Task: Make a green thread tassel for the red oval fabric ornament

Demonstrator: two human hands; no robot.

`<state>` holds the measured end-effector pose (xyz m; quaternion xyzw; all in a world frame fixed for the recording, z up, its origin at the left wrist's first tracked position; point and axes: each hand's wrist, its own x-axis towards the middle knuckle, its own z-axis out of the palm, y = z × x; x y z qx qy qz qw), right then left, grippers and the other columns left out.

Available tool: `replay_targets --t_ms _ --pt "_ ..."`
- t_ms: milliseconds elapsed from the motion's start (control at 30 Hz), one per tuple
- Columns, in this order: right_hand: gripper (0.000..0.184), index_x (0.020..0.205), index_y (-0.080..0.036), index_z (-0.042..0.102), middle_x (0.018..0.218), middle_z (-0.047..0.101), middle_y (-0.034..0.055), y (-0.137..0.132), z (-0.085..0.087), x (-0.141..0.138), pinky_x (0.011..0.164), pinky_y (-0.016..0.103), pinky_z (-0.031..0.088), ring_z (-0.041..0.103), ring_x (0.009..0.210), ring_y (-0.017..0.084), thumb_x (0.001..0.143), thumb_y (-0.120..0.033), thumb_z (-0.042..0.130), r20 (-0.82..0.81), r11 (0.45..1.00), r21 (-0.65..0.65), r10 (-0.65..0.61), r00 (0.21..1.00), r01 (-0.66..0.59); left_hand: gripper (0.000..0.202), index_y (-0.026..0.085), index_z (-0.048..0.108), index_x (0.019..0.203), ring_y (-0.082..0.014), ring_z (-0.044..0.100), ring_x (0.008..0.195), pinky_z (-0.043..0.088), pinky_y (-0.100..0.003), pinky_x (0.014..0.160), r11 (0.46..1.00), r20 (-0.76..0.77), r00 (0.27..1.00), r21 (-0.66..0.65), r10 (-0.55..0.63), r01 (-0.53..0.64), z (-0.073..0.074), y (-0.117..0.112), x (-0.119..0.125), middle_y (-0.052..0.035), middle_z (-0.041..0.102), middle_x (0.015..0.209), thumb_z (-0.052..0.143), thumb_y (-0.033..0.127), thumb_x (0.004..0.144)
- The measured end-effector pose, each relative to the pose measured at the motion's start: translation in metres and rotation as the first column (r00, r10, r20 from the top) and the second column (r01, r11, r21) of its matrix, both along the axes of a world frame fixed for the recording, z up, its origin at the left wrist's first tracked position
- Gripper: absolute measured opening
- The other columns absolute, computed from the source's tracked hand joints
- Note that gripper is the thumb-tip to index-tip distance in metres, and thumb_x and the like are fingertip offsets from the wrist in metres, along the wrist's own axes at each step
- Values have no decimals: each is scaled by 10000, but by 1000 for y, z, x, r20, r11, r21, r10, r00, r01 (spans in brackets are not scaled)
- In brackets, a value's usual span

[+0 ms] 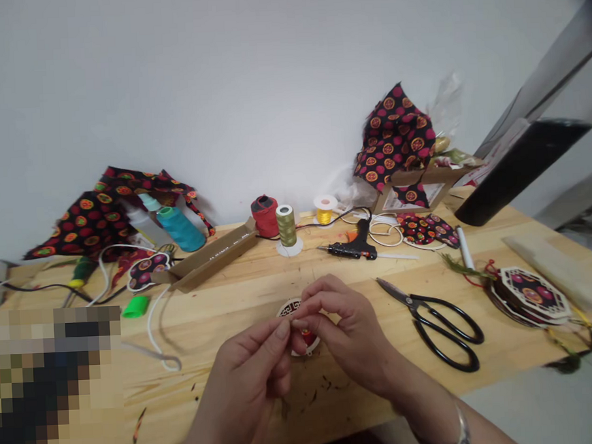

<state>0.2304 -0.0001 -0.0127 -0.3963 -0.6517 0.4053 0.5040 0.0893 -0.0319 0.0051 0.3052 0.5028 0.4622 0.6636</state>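
We pinch a small round ornament (300, 325) between both hands near the front edge of the wooden tabletop (221, 317): our left hand (251, 374) and right hand (347, 334) close fingertips on its rim. Black scissors (440, 323) lie to the right, a glue gun (353, 245) behind.

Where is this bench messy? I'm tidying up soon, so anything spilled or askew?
Small dark scraps lie scattered on the wooden table beside both hands. The teal thread cone lies tipped over, and patterned black fabric spills from the cardboard box.
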Motion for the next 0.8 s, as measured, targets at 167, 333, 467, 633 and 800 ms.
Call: replay_targets --t_ms 167,333,467,633,800 --pt "159 701 -184 631 775 570 2 0 -1 1 729 257 438 541 781 128 804 -74 582 77 999 41 9 997 -12 170 105 731 707 -43 266 466 221 -172 407 998 153 988 -67 14 -3 5 1 1 -55 609 636 699 270 725" --pt "193 686 -184 587 755 568 -5 -1 -3 1 707 249 426 537 764 124 824 -62 529 102 1000 16 9 995 -10 170 99 746 785 -48 316 484 241 -174 419 997 221 975 -73 0 16 5 1 1 -83 632 698 665 247 758" --pt "201 683 -184 584 742 566 -4 0 -3 1 716 258 422 537 773 131 824 -60 513 119 1000 7 1 993 -2 183 99 747 811 -57 357 496 279 -184 428 997 244 969 -62 -22 38 2 2 0 -84 631 724 648 249 776" --pt "186 681 -182 575 744 563 -6 1 -2 2 718 258 417 534 771 131 819 -68 525 119 1000 2 -5 993 5 178 107 751 824 -66 406 500 337 -193 440 997 255 966 -51 -40 55 0 1 1 -85 650 739 648 246 779" --pt "186 669 -176 567 735 552 -11 1 0 3 715 253 413 529 764 126 801 -48 543 108 1000 -8 -19 994 20 199 118 749 887 -72 433 497 353 -192 440 996 226 972 -50 -59 72 -1 0 1 -81 659 730 629 252 801"
